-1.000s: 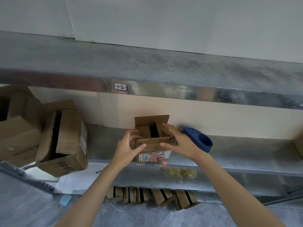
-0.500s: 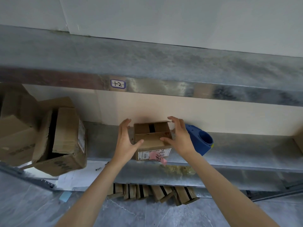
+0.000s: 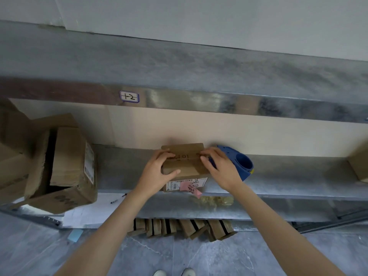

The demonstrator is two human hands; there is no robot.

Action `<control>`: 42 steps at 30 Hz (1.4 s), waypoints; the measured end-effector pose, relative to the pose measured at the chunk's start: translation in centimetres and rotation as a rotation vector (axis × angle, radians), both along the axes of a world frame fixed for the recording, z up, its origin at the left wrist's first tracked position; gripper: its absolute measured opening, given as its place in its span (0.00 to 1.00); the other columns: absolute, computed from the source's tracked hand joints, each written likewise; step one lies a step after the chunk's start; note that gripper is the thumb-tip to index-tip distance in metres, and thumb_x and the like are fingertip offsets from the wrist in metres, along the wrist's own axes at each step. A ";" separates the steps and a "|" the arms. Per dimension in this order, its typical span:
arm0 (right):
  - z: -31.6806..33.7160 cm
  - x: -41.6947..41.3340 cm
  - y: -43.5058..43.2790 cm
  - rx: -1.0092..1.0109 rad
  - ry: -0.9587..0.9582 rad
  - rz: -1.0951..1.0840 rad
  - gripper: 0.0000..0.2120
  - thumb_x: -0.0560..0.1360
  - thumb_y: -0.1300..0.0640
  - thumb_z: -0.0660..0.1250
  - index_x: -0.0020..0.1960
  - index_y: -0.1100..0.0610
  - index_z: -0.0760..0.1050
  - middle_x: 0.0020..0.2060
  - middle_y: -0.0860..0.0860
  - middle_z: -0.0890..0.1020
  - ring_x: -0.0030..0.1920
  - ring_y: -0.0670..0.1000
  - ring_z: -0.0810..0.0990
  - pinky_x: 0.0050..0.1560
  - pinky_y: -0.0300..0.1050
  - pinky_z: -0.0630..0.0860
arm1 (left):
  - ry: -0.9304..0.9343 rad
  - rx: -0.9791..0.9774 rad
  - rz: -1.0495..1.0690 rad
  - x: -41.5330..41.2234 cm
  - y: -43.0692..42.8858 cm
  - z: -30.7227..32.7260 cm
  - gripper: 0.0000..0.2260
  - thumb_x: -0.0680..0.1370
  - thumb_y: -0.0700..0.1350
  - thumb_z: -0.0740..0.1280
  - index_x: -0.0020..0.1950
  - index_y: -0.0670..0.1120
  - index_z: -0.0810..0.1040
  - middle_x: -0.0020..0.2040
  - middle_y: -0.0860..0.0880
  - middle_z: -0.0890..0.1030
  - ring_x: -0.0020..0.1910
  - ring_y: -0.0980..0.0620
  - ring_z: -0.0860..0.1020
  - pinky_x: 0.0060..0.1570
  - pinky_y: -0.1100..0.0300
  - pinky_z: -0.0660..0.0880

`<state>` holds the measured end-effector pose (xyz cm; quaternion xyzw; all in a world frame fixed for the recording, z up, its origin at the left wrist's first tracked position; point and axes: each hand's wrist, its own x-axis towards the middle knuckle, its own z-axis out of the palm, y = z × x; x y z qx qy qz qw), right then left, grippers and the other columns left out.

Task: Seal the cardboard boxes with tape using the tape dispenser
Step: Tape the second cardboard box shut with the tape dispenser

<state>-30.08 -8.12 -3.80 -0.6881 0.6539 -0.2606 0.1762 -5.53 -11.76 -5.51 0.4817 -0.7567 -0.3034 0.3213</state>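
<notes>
A small cardboard box [image 3: 186, 164] stands at the front edge of the metal shelf [image 3: 288, 176], its top flaps folded flat and closed, a white label and a pink note on its front. My left hand [image 3: 159, 169] grips the box's left end, fingers curled over the top and thumb on the near flap. My right hand [image 3: 220, 168] presses down on the right end of the flaps with its fingers bent over them. The blue tape dispenser [image 3: 241, 162] lies on the shelf just right of the box, partly hidden behind my right hand.
A larger open cardboard box [image 3: 63, 166] lies tilted on the shelf's left end, with more cartons behind it. Another box edge [image 3: 360, 162] shows at far right. Several flattened boxes [image 3: 179, 227] lean under the shelf. An upper shelf [image 3: 179, 76] overhangs.
The box's flaps stood open a second ago. Both hands have folded them down and now hold them flat on top.
</notes>
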 end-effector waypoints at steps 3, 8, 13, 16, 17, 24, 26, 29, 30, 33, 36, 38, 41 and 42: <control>-1.0 -3.0 0.0 -0.094 0.108 -0.232 0.18 0.81 0.45 0.58 0.64 0.55 0.74 0.57 0.55 0.78 0.55 0.59 0.77 0.49 0.53 0.76 | -0.009 -0.002 0.023 -0.5 0.0 0.0 0.20 0.72 0.52 0.77 0.62 0.51 0.79 0.67 0.54 0.72 0.64 0.57 0.72 0.64 0.59 0.69; -2.8 -7.4 0.2 0.229 0.422 -0.310 0.28 0.81 0.42 0.60 0.77 0.50 0.59 0.60 0.57 0.76 0.59 0.60 0.74 0.50 0.52 0.75 | -0.006 0.004 0.029 -0.8 0.2 0.0 0.20 0.72 0.50 0.77 0.61 0.47 0.80 0.66 0.55 0.72 0.65 0.58 0.71 0.67 0.61 0.67; -3.2 -8.5 -0.4 0.444 0.372 -0.110 0.38 0.80 0.44 0.63 0.80 0.43 0.42 0.49 0.55 0.80 0.39 0.53 0.77 0.35 0.46 0.72 | -0.004 0.011 0.038 -0.7 0.4 0.0 0.19 0.72 0.50 0.77 0.61 0.48 0.80 0.65 0.58 0.71 0.65 0.60 0.70 0.66 0.60 0.67; -3.1 -9.2 -0.8 0.450 0.303 -0.076 0.38 0.80 0.48 0.65 0.80 0.41 0.43 0.41 0.52 0.77 0.32 0.50 0.74 0.32 0.45 0.72 | -0.006 0.015 0.043 -0.8 0.5 0.0 0.19 0.72 0.50 0.77 0.61 0.48 0.80 0.66 0.59 0.70 0.64 0.61 0.70 0.65 0.62 0.67; -3.1 -9.5 -1.0 0.456 0.281 -0.061 0.39 0.80 0.48 0.66 0.80 0.41 0.43 0.41 0.53 0.78 0.32 0.50 0.75 0.34 0.46 0.74 | -0.005 0.020 0.044 -0.8 0.5 0.0 0.19 0.72 0.50 0.77 0.61 0.48 0.80 0.66 0.59 0.70 0.64 0.61 0.70 0.66 0.61 0.67; -3.6 -11.1 -2.5 0.529 0.093 0.016 0.42 0.77 0.50 0.69 0.78 0.35 0.43 0.67 0.58 0.74 0.53 0.60 0.80 0.53 0.53 0.78 | -0.003 0.050 0.033 -0.8 0.4 0.0 0.21 0.72 0.52 0.76 0.63 0.49 0.79 0.68 0.59 0.70 0.66 0.58 0.71 0.69 0.54 0.69; -3.3 -11.4 -3.2 0.543 0.049 0.012 0.44 0.76 0.52 0.71 0.78 0.35 0.44 0.71 0.55 0.70 0.59 0.60 0.77 0.56 0.53 0.77 | 0.008 0.057 0.030 -0.7 0.4 0.0 0.21 0.72 0.52 0.76 0.63 0.51 0.79 0.68 0.59 0.70 0.67 0.56 0.71 0.70 0.50 0.70; -3.0 -11.6 -3.8 0.543 0.016 0.028 0.45 0.74 0.54 0.73 0.78 0.38 0.47 0.76 0.49 0.63 0.67 0.58 0.71 0.58 0.50 0.73 | 0.022 0.068 0.026 -0.5 0.4 -0.2 0.21 0.71 0.54 0.76 0.63 0.52 0.79 0.68 0.59 0.70 0.68 0.56 0.72 0.70 0.48 0.70; -2.9 -11.6 -3.8 0.544 0.013 0.037 0.45 0.74 0.55 0.73 0.79 0.39 0.47 0.77 0.48 0.62 0.68 0.58 0.70 0.57 0.49 0.72 | 0.027 0.076 0.023 -0.5 0.3 -0.2 0.22 0.71 0.57 0.75 0.63 0.52 0.79 0.68 0.59 0.70 0.68 0.57 0.72 0.70 0.48 0.70; -2.2 -11.5 -3.4 0.500 -0.030 0.048 0.47 0.71 0.53 0.74 0.78 0.40 0.48 0.76 0.47 0.62 0.68 0.59 0.71 0.57 0.53 0.74 | 0.044 0.106 0.013 -0.2 0.2 -0.2 0.26 0.69 0.64 0.71 0.64 0.55 0.78 0.69 0.59 0.70 0.68 0.57 0.71 0.70 0.47 0.70; -0.4 -11.1 -2.3 0.422 -0.127 0.076 0.47 0.66 0.48 0.72 0.76 0.35 0.49 0.75 0.44 0.62 0.67 0.56 0.72 0.58 0.56 0.77 | 0.066 0.113 -0.004 -0.1 0.1 -0.5 0.27 0.68 0.65 0.70 0.64 0.57 0.77 0.70 0.59 0.70 0.69 0.56 0.71 0.70 0.46 0.70; 1.1 -10.3 -1.5 0.373 -0.127 0.095 0.46 0.70 0.50 0.73 0.76 0.33 0.48 0.74 0.44 0.64 0.65 0.54 0.74 0.56 0.54 0.78 | 0.085 0.120 -0.019 0.0 0.1 -0.6 0.26 0.68 0.66 0.71 0.64 0.59 0.76 0.70 0.59 0.70 0.70 0.56 0.70 0.70 0.45 0.70; 3.3 -8.8 -0.4 0.305 -0.022 0.092 0.45 0.75 0.54 0.71 0.74 0.28 0.44 0.66 0.50 0.74 0.54 0.56 0.80 0.51 0.57 0.81 | 0.095 0.129 -0.020 0.2 0.0 -0.7 0.28 0.67 0.70 0.70 0.64 0.61 0.75 0.70 0.60 0.70 0.70 0.57 0.70 0.70 0.46 0.71; 4.2 -8.2 -0.1 0.274 0.021 0.086 0.45 0.75 0.53 0.71 0.73 0.26 0.43 0.63 0.51 0.76 0.49 0.55 0.81 0.48 0.57 0.81 | 0.099 0.133 -0.018 0.1 0.1 -0.7 0.30 0.67 0.71 0.70 0.65 0.61 0.74 0.71 0.60 0.71 0.70 0.57 0.70 0.70 0.46 0.71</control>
